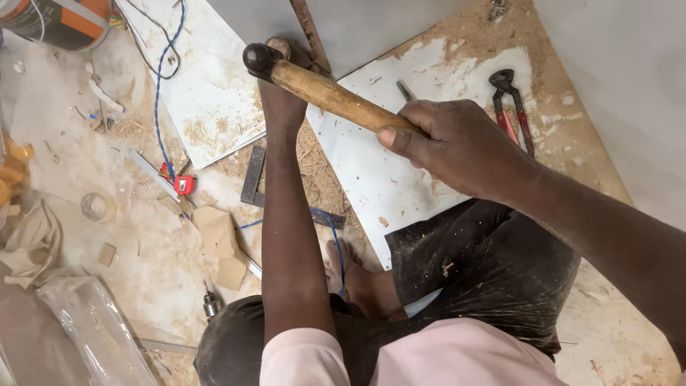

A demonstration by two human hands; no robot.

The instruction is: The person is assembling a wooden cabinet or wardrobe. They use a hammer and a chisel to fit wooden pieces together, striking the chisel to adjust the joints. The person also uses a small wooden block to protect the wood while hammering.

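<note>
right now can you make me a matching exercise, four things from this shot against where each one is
Things:
1. hammer
2. pincers
3. tape measure
4. drill chuck

Places:
a. on sawdust at the white sheet's right edge
b. on the floor by the left knee
c. gripped by the handle in the right hand
d. left of the left arm, beside the blue cable

Pairs: 1-c, 2-a, 3-d, 4-b
</note>
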